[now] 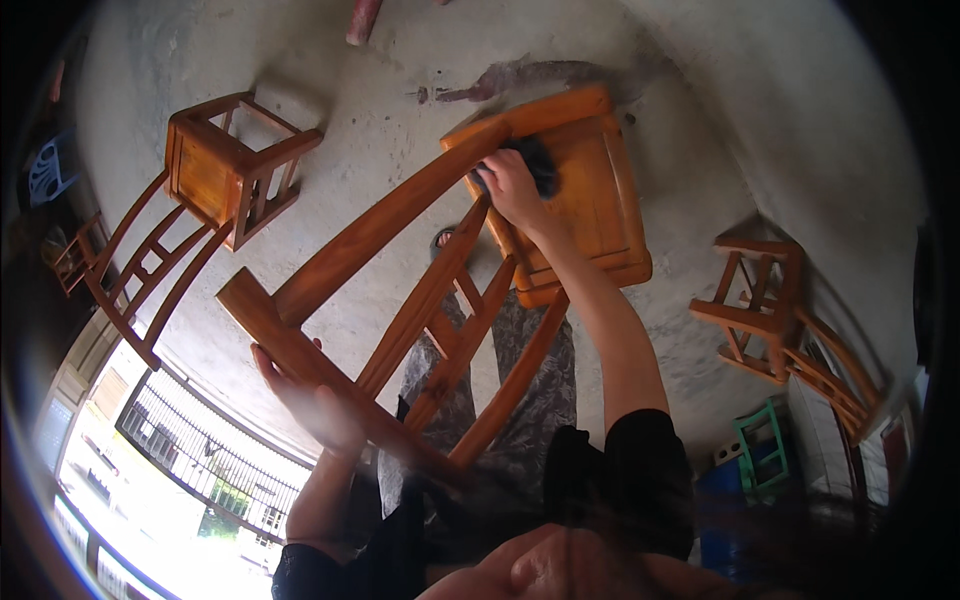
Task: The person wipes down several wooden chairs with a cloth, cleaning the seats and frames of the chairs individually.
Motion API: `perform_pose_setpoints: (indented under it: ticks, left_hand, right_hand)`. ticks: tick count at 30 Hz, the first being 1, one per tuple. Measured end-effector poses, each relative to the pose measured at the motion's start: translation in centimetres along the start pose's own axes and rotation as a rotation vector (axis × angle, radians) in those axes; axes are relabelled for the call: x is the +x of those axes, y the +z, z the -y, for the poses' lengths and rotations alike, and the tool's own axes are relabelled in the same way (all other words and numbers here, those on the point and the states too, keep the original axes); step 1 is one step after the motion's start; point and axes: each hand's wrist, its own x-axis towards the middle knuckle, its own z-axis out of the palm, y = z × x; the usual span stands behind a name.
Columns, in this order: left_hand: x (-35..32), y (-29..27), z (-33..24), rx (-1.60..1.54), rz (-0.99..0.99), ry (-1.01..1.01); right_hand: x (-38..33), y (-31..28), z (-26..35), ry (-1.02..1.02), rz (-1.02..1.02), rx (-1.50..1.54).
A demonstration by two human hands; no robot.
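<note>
A brown wooden chair (585, 180) stands in front of me, its tall slatted back leaning toward me. My left hand (315, 405) is wrapped round the outer side of the chair's top rail (330, 375), fingertips showing past its edge. Where the seat meets the back, my right hand (510, 185) presses a dark cloth (535, 163) onto the wood, next to one of the back posts. Part of the cloth lies under my fingers. My right forearm crosses over the seat, and the chair's legs are hidden below it.
To the left, a similar wooden chair (205, 185) lies tipped over on the concrete floor (370, 120). Another wooden chair (765, 310) lies near the right wall. A green frame (762, 450) is at the lower right. Bright light enters past a barred fence (200, 450).
</note>
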Motion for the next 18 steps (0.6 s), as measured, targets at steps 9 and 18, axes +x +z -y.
perform_pose_setpoints:
  ticks: [9, 18]
  left_hand:
    - [0.0, -0.2, -0.6, -0.034, 0.016, -0.047]
    - [0.1, -0.2, 0.3, 0.098, 0.003, 0.015]
  right_hand:
    - [-13.3, -4.7, -3.5, -0.208, 0.7, -0.497]
    - [-8.2, 1.0, -2.7, -0.055, 0.202, -0.534]
